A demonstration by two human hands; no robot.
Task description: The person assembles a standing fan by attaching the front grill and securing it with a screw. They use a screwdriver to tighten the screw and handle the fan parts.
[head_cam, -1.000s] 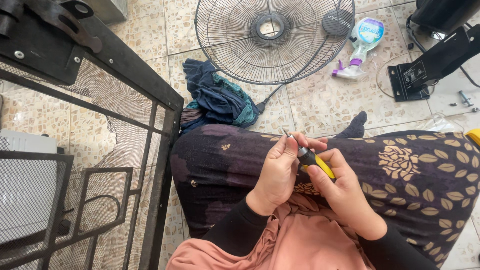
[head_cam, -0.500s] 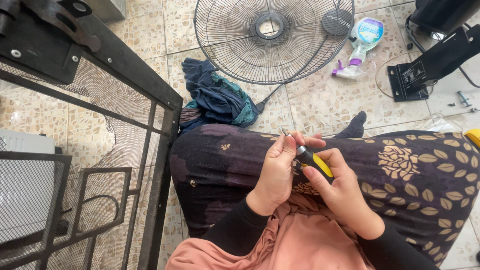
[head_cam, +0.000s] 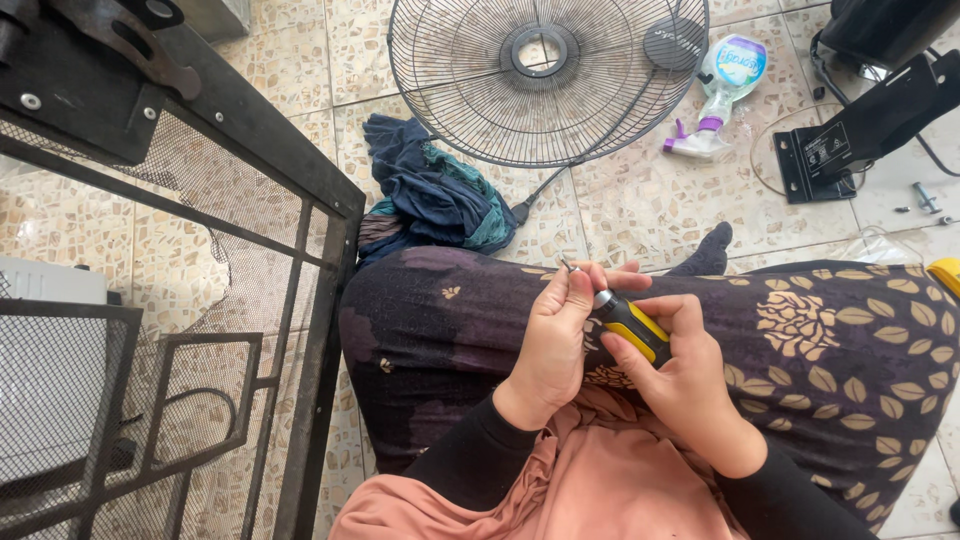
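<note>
A screwdriver (head_cam: 630, 325) with a yellow and black handle lies across my lap, its metal tip pointing up and left. My right hand (head_cam: 690, 385) is wrapped around the handle. My left hand (head_cam: 558, 335) pinches the metal shaft near the tip, fingers closed on it. Both hands rest above my dark patterned skirt (head_cam: 830, 360), close together and touching the tool.
A round wire fan guard (head_cam: 545, 75) lies on the tiled floor ahead, a crumpled blue cloth (head_cam: 435, 195) beside it. A spray bottle (head_cam: 720, 95) and a black fan base (head_cam: 865, 125) lie at the right with loose bolts (head_cam: 925, 197). A black mesh metal frame (head_cam: 200, 250) stands at left.
My hands have shifted only slightly on the screwdriver; the left fingers have moved a little along the shaft near the tip. Nothing else has moved.
</note>
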